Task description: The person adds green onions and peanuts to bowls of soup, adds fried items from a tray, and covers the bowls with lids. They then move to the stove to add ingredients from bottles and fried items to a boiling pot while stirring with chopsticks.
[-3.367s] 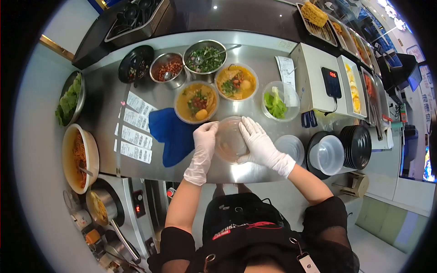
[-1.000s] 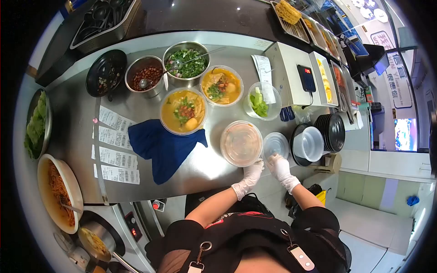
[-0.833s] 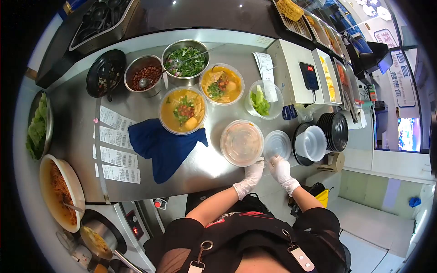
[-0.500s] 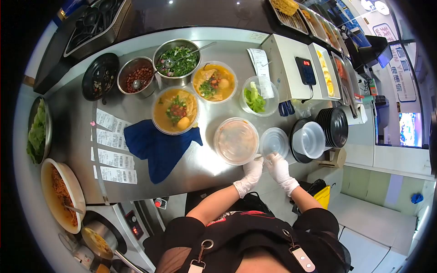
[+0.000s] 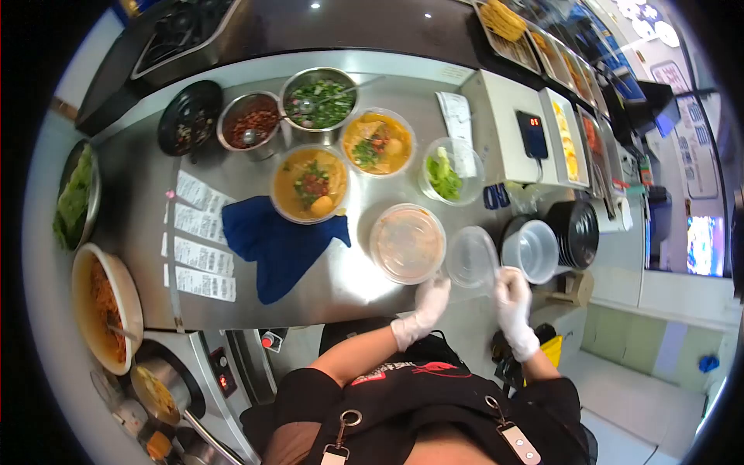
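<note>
The two gloved hands, which were pressed together half a second ago at the near rim of the clear lid (image 5: 470,254), have come apart. The left hand (image 5: 428,301) stays by the front edge of the surface (image 5: 353,285), fingers loosely curled towards the lid's near-left rim; I cannot tell whether it has any grip there. The right hand (image 5: 513,293) has swung out to the right and pinches the lid's right rim. The lid now looks tipped and lifted off the steel rather than lying flat as it did.

Just left of the lid sits the covered bowl (image 5: 408,242), unmoved, and just to its right the stack of clear tubs (image 5: 532,249). The blue cloth (image 5: 277,242) and the row of receipts (image 5: 198,246) lie where they were. Farther back, two soup bowls (image 5: 311,184) are uncovered, with a tub of lettuce (image 5: 447,172) beside them and the scale (image 5: 533,133) beyond.
</note>
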